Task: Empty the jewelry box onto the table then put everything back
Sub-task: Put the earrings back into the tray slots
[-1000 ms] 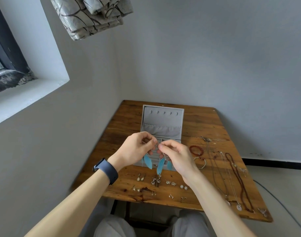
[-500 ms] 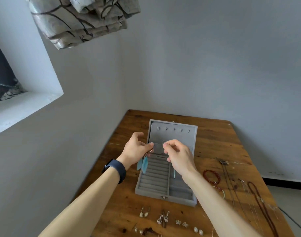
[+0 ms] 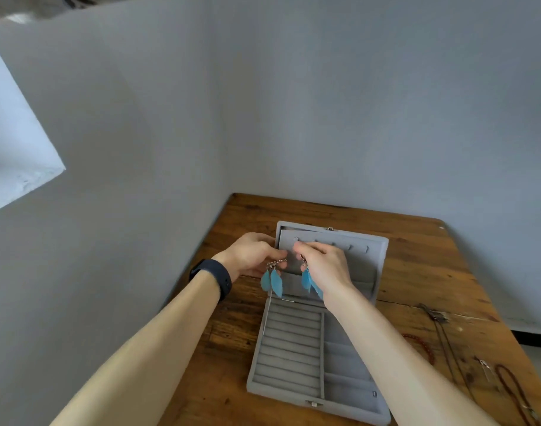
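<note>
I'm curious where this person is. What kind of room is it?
Probably a room in someone's home, maybe a bedroom corner: a wooden table pushed against plain grey walls, an open jewelry box on it, and a window ledge at the left.

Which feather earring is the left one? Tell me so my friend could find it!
Find the wooden table in the corner and the open gray box on it. Before its lid, two blue feather earrings dangle. Yours, the left earring, hangs from the left hand, which wears a dark wristband; the right hand half hides the other earring.
</note>
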A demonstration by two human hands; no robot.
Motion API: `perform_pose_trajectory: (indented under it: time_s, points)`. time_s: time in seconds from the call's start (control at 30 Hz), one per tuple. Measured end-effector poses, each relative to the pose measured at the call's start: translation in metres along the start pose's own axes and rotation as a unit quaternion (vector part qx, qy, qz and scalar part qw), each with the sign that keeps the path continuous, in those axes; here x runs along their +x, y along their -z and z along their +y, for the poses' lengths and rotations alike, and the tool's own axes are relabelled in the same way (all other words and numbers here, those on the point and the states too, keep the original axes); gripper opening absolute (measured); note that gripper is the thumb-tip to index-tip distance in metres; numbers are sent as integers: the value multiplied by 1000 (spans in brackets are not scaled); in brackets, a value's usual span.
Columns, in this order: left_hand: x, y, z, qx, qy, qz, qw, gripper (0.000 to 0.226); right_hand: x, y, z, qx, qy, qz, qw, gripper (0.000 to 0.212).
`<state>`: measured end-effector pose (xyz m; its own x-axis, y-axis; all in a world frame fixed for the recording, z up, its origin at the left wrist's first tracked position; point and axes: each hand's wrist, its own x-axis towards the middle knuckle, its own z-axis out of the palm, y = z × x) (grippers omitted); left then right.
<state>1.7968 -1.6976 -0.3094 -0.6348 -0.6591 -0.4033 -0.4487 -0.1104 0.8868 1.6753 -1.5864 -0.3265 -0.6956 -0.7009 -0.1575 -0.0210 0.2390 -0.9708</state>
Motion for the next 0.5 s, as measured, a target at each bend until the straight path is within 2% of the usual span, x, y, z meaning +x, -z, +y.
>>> perform_pose_trajectory:
  time_s: [0.23,0.5]
  points:
    - [-9,-4,-8,72,-77,65,992,33,-6,-14,-1,-9,-41,61,997,19]
    - [-14,-5,-12,68,-106,81,989,40,-13,-16,-5,35,-83,65,994,18]
